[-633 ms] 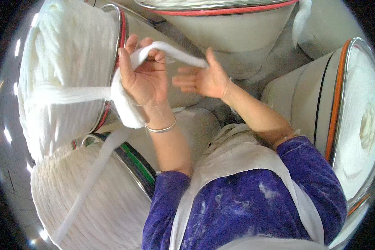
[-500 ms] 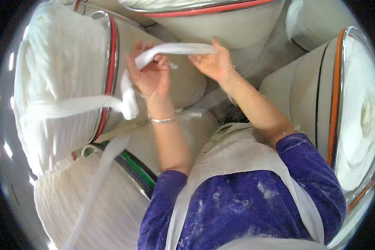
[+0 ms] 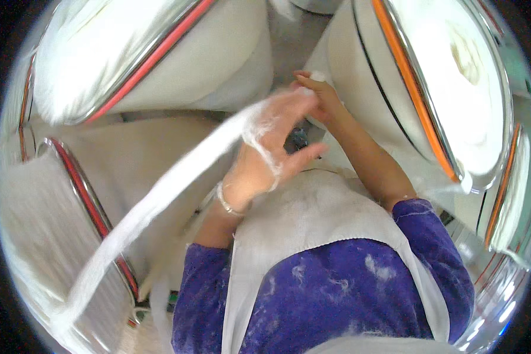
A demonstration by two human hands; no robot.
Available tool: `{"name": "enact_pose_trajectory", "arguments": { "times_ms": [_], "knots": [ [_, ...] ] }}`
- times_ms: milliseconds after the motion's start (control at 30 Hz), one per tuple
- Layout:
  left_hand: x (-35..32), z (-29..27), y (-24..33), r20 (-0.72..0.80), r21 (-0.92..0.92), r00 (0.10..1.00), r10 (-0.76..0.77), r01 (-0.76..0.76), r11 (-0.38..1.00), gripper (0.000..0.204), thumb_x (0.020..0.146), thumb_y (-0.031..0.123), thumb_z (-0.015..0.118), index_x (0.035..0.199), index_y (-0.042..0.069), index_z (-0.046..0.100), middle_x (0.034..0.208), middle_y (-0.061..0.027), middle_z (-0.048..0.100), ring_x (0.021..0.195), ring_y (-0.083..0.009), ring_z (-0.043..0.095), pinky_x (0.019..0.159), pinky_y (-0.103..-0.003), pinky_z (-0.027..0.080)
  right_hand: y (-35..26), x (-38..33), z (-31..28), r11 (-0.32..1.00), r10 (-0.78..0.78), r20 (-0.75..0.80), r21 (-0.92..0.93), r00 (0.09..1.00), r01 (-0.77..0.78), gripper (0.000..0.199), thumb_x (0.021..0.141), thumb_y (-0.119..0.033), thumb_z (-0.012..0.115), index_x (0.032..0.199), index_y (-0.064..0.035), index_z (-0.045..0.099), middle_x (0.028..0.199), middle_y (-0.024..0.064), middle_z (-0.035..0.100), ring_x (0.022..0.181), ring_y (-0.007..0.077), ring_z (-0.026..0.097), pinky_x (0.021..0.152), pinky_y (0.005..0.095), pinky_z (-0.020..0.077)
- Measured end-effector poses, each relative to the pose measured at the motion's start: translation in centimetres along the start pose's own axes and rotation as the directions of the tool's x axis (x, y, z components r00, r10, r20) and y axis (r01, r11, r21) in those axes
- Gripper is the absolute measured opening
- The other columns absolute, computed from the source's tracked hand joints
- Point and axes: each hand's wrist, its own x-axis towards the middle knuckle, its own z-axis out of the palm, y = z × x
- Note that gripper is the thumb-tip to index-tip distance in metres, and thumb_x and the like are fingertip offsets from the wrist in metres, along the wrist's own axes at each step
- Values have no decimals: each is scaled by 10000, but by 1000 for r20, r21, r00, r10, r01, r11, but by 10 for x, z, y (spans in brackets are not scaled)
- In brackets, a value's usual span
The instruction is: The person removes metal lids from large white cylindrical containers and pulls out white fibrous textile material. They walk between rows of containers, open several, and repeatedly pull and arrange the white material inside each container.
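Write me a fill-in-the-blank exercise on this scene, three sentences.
1. The sliver draped over the left hand is ____ in colour.
2. The bracelet sits on the ____ wrist.
3. The sleeve is ____ in colour.

Missing words: white; left; purple

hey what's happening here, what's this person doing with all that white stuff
A person in a purple top and white apron stands among tall cans of white fibre. Their left hand has a loose white fibre strand draped over it, trailing down toward the lower left can. Their right hand reaches forward beside the orange-rimmed can, fingers pinched on a small tuft.
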Motion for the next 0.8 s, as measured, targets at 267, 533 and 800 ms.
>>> {"name": "enact_pose_trajectory", "arguments": {
  "times_ms": [267,533,800],
  "knots": [
    [-41,26,-74,396,409,789,-470,307,859,204,828,211,598,949,47,601,806,-187,621,796,-363,594,666,-485,449,1,-33,13,994,-87,4,-61,996,87,326,853,-140,618,1130,10,537,937,88,598,843,185,598,788,329,479],
    [-99,21,-97,391,521,714,-581,348,779,378,799,286,657,1033,-3,590,928,-230,611,881,-407,569,764,-481,448,-8,-28,-10,980,-6,78,197,997,-10,345,871,-135,588,1179,2,518,880,82,578,671,165,537,720,313,465],
    [13,7,-68,-62,-201,885,-461,441,875,712,819,459,638,1274,-63,471,1283,-218,514,1223,-306,470,1021,-382,355,-66,-83,5,941,2,336,-320,942,112,519,889,-155,576,1354,-57,369,915,99,608,600,105,499,612,274,447]
  ]
}}
